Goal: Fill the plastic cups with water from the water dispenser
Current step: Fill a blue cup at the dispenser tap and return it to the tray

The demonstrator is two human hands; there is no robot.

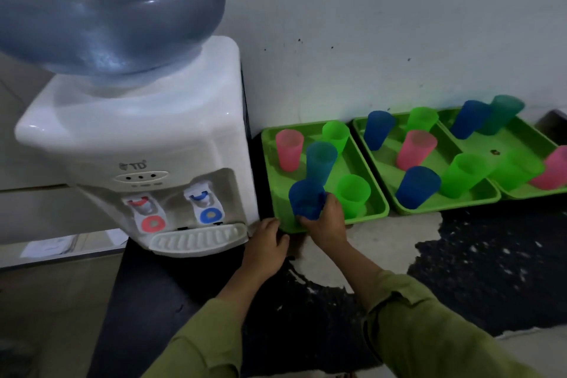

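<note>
Blue plastic cup (306, 199) is being gripped in the right hand's (325, 224) curled fingers (308, 220) above the green tray (266, 156), likely heading for the dispenser (153, 138), while the left hand (267, 242) is lying loosely open alongside.

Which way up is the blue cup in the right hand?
Upright: the blue cup has its open mouth on top; the right hand grips its base.

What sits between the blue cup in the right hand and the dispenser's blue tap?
In the head view, the left rim of the green tray and the side wall of the dispenser separate the blue cup from the blue tap.
</note>
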